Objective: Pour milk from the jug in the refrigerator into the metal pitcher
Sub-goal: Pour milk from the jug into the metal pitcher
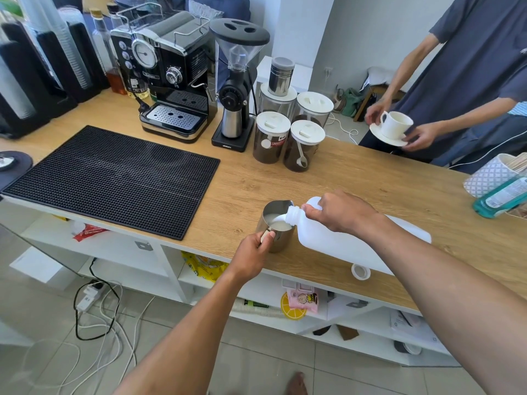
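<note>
The metal pitcher (278,228) stands on the wooden counter (356,178) near its front edge. My left hand (252,253) grips the pitcher's handle. My right hand (339,210) holds the handle of a white plastic milk jug (336,238), tipped far over to the left. The jug's open neck sits above the pitcher's rim and a stream of milk runs into it. White milk fills the lower part of the pitcher. The jug's white cap (360,271) lies on the counter edge below the jug.
A black rubber mat (114,178) covers the counter's left side. Behind stand an espresso machine (168,72), a grinder (236,84) and several lidded jars (288,132). A person at the far right holds a white cup (395,124) on a saucer. A blue-green bottle (502,195) lies at right.
</note>
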